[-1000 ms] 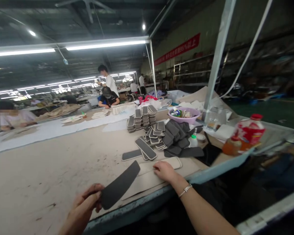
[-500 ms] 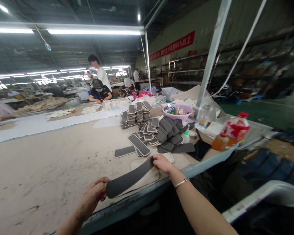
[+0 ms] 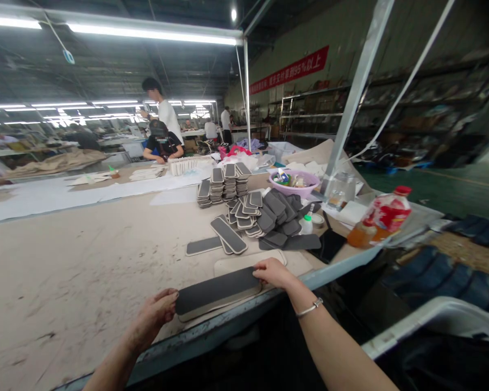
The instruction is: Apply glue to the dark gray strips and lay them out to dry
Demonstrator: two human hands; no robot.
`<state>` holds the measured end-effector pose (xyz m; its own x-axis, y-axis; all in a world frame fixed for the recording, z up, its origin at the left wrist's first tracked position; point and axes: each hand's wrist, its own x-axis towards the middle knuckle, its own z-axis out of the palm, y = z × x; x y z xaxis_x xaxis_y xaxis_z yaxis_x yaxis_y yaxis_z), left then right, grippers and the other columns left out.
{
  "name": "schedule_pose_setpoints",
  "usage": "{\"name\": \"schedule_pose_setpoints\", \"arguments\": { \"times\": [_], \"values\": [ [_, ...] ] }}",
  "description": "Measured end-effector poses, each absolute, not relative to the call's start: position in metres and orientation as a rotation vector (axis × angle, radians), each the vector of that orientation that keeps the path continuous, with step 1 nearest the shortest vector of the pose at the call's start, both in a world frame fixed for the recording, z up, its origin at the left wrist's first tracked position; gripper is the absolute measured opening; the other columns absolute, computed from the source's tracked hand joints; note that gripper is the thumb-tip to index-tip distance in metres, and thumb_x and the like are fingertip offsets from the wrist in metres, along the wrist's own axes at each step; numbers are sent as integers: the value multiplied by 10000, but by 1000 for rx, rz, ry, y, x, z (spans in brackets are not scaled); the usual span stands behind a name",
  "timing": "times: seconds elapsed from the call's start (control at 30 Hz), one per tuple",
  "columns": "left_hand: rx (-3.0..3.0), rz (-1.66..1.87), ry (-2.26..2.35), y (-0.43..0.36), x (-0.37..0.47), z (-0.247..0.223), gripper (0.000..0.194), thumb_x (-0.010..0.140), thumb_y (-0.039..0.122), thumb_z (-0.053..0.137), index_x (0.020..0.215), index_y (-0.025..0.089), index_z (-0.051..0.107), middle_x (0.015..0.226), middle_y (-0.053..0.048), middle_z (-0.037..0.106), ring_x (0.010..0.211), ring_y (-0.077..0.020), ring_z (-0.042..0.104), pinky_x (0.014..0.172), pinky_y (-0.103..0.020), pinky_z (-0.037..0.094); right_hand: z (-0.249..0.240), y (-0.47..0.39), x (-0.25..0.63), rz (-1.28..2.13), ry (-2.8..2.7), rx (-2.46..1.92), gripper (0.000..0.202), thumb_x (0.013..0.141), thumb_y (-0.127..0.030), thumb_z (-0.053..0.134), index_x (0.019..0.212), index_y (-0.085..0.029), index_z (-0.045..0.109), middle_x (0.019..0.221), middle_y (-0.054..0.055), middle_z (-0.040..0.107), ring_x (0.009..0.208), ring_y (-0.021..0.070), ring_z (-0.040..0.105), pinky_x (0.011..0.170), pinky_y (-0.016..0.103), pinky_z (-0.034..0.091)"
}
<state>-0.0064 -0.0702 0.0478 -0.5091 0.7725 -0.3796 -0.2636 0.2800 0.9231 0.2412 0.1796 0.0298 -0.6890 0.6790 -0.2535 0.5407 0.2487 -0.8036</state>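
Left fingers [image 3: 169,296]: pinch the dark strip [image 3: 217,287]
Right fingers [image 3: 262,267]: pinch its other end
Pale piece [image 3: 233,297] below them: strip might sit crooked if one side slips

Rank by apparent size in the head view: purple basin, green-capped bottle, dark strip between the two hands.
1. Dark strip, helped by being nearest the camera
2. Purple basin
3. Green-capped bottle

I hold one grey strip [image 3: 215,289], matt and smooth; my bracelet [image 3: 309,309], shiny metal; basin [image 3: 296,190], smooth plastic; tabletop [image 3: 106,266], matt, paper-like, scuffed.
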Motion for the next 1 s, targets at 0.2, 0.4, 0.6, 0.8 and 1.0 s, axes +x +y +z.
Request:
{"name": "schedule_pose_setpoints", "arguments": {
  "times": [0.2,0.4,0.6,0.8,1.0],
  "values": [
    [587,1160,1960,-66,-20,25,440,526,518,714,722,166,537,507,64,443,447,-79,358,449,-214,237,25,176,235,1319,-2404,-1355,209,615,-144,679,819,-154,632,554,-16,623,543,126,587,482,180,371],
    [646,1033,2255,-59,-25,9,476,457,532,691,726,183,512,533,32,527,487,-133,466,462,-240,309,20,176,232,1272,-2463,-1420,61,644,-169,674,677,-177,624,540,-13,628,556,120,609,480,164,382],
    [768,896,2373,-58,-29,-1,386,528,501,662,699,187,516,536,26,545,527,-153,513,491,-251,343,22,175,229,1273,-2496,-1481,43,711,-197,645,673,-178,649,555,-2,642,514,111,603,471,164,394],
    [832,829,2421,-60,-25,0,308,593,448,653,707,195,520,546,25,551,542,-156,532,505,-250,343,25,173,227,1149,-2551,-1463,84,726,-195,649,644,-180,648,562,11,638,572,125,607,555,187,404],
    [843,804,2441,-59,-18,8,259,615,385,656,711,188,517,553,22,548,553,-152,536,523,-247,350,27,172,227,996,-2597,-1432,69,736,-197,637,669,-182,633,602,17,640,651,147,608,606,215,387]
  ]
}}
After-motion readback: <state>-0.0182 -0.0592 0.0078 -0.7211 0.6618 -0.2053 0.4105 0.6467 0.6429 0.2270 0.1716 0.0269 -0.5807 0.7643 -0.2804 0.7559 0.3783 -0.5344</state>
